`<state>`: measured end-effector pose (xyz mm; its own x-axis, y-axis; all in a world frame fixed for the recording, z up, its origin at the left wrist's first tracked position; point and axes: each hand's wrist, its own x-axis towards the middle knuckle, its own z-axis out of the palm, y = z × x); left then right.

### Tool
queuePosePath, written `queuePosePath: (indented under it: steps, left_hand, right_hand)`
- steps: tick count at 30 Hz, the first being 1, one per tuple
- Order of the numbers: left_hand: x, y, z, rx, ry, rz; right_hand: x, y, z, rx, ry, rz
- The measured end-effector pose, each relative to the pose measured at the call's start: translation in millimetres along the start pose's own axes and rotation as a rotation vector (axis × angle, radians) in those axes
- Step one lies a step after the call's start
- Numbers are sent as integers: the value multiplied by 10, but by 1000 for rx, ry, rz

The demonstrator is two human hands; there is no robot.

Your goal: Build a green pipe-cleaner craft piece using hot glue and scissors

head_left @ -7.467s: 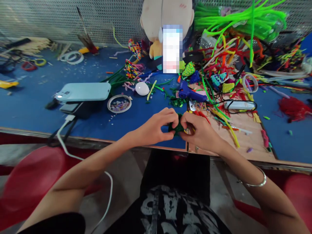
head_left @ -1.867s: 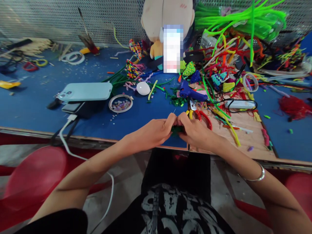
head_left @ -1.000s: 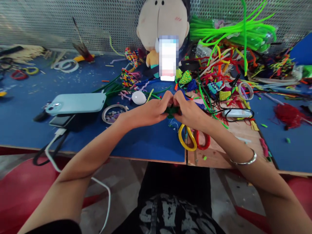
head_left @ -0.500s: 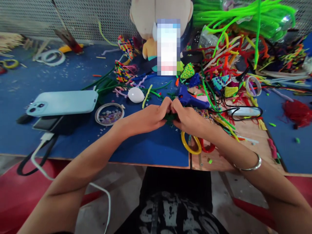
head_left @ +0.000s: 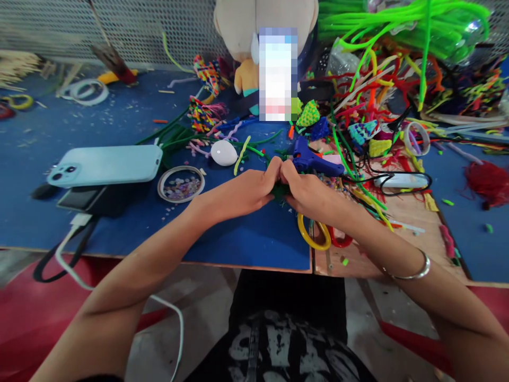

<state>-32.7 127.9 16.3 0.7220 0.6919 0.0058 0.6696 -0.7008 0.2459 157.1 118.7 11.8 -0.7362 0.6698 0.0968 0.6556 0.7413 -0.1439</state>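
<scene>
My left hand (head_left: 259, 187) and my right hand (head_left: 299, 187) meet over the blue table, thumbs and fingers pressed together. Between them shows a dark green fuzzy piece (head_left: 281, 191), mostly hidden by the fingers; it looks like pipe cleaner. Both hands are closed around it. Just beyond my right hand lies a blue hot glue gun (head_left: 312, 159). Scissors with yellow and red handles (head_left: 314, 233) lie under my right wrist. Left of my left hand are a white egg-shaped object (head_left: 224, 153), a short yellow-green pipe cleaner (head_left: 242, 155) and a round dish of beads (head_left: 182, 185).
A light blue phone (head_left: 107, 165) rests on a dark device with a white cable at the left. Bright green pipe cleaners (head_left: 405, 26) and a colourful heap of scraps fill the back right. A screen (head_left: 278, 74), blurred out, stands before a large pale figure (head_left: 238, 26).
The view has shifted slightly, so things on the table sit a little further right and higher. My hands stay pressed together around the green piece.
</scene>
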Motion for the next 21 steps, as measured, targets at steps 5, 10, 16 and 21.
queuePosePath:
  steps: [5,10,16,21]
  left_hand:
    - [7,89,-65,28,-45,-55]
    - [19,137,-95,65,-83,-91]
    - [25,140,-77,59,-68,-96]
    - [23,137,-60,29,-63,-116]
  right_hand:
    - [23,-10,4,19,2,-9]
    - [33,-12,6,35,-1,-2]
    - [44,-22,2,41,-1,10]
    - [48,-30,1,47,-34,33]
